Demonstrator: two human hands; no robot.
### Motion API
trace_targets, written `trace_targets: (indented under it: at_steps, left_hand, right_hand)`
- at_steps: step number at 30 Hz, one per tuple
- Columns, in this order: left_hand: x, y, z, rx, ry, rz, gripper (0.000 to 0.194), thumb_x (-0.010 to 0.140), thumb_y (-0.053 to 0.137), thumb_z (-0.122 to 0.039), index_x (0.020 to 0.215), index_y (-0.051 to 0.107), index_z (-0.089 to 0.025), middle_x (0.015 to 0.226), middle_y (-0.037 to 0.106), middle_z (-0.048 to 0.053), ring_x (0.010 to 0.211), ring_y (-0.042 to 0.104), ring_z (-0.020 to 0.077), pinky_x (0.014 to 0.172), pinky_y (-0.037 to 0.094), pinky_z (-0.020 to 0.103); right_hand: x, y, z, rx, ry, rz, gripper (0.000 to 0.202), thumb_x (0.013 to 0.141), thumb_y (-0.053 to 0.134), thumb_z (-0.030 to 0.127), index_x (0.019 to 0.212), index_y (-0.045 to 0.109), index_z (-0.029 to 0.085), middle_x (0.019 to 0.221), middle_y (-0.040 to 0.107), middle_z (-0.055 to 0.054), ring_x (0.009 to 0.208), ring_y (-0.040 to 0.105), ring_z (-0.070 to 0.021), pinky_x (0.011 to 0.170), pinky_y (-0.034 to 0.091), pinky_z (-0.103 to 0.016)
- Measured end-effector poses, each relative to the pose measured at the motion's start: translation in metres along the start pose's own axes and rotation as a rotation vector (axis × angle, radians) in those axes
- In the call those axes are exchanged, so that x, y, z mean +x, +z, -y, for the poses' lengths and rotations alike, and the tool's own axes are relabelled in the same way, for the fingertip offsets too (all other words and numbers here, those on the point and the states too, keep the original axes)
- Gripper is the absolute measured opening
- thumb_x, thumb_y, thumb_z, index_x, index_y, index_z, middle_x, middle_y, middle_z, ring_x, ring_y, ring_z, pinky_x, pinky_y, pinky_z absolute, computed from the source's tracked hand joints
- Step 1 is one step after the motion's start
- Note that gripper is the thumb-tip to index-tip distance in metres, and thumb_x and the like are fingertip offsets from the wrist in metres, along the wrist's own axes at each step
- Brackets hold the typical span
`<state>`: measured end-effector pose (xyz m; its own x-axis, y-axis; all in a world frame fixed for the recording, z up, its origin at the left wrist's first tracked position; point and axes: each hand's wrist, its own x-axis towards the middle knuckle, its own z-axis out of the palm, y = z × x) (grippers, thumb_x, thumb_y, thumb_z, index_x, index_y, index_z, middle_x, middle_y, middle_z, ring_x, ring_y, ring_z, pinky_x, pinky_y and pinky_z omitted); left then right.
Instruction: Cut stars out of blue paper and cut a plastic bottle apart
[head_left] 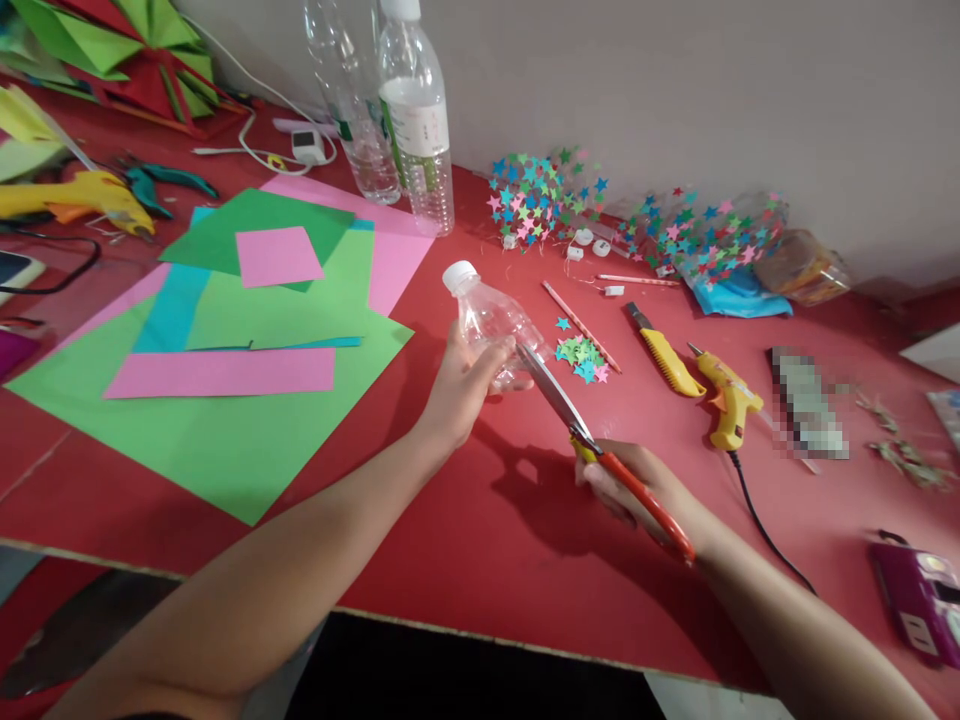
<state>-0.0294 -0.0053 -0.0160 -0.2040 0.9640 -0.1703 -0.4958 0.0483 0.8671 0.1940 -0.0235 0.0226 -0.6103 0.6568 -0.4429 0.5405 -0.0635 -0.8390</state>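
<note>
My left hand (474,385) is wrapped round a short clear plastic bottle (495,315) with a white cap, tilted with its cap toward the upper left. The lower end of the bottle looks cut off, though my fingers partly hide it. In my right hand (637,490) is a pair of scissors (559,395) with red and yellow handles. Its blades point up and left, and the tips are at the bottle's edge beside my left thumb. Just right of the bottle lies a small pile of paper stars (581,355).
Coloured paper sheets (300,430) cover the table's left side. Two tall bottles (420,150) stand at the back near star-covered clear pieces (705,235). To the right lie a yellow cutter (664,350), a glue gun (727,400) with its cord, and a purple power socket (915,600).
</note>
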Motion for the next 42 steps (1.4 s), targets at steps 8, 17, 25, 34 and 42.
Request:
trace_targets:
  at_steps: [8,17,25,34,42]
  left_hand:
    - [-0.0005,0.0006,0.0008,0.028,-0.003,0.009,0.072,0.076,0.073,-0.037,0.137,0.036,-0.029,0.101,0.067,0.005,0.086,0.071,0.0231,0.063,0.059,0.031]
    - [-0.0002,-0.0013,0.0022,0.052,-0.018,-0.014,0.071,0.076,0.074,-0.035,0.135,0.036,-0.028,0.096,0.067,0.004,0.088,0.072,0.0256,0.066,0.057,0.032]
    - [0.0027,-0.0009,0.0015,0.05,0.068,0.024,0.067,0.075,0.073,-0.036,0.129,0.035,-0.024,0.089,0.064,0.0,0.077,0.07,0.0184,0.064,0.059,0.03]
    - [0.003,-0.0031,0.002,0.191,0.161,0.033,0.055,0.078,0.068,-0.038,0.124,0.04,-0.026,0.111,0.065,0.005,0.09,0.07,0.0187,0.07,0.061,0.033]
    - [0.0047,-0.0041,0.0028,0.184,0.11,0.057,0.061,0.077,0.068,-0.038,0.128,0.037,-0.024,0.102,0.066,0.005,0.083,0.071,0.0187,0.063,0.059,0.03]
  right_hand:
    - [-0.0001,-0.0004,0.0019,0.007,0.011,0.004,0.057,0.086,0.049,0.074,0.073,0.049,0.019,0.058,0.042,0.004,0.048,0.037,-0.0083,0.046,0.028,-0.025]
    - [-0.0011,0.0033,-0.0058,0.022,-0.016,-0.007,0.052,0.09,0.048,0.069,0.074,0.047,0.019,0.054,0.04,0.005,0.045,0.035,-0.0073,0.043,0.026,-0.024]
    - [0.0011,0.0047,-0.0048,-0.016,0.024,-0.027,0.052,0.087,0.054,0.067,0.067,0.035,0.022,0.05,0.036,0.007,0.043,0.034,-0.0067,0.041,0.025,-0.022]
    - [-0.0025,0.0023,-0.0033,-0.077,0.009,0.0,0.053,0.09,0.043,0.07,0.071,0.039,0.021,0.056,0.043,0.005,0.047,0.037,-0.0073,0.045,0.03,-0.022]
    - [-0.0016,0.0041,-0.0049,-0.052,-0.015,-0.023,0.053,0.091,0.042,0.07,0.072,0.043,0.02,0.054,0.042,0.005,0.045,0.037,-0.0075,0.044,0.028,-0.022]
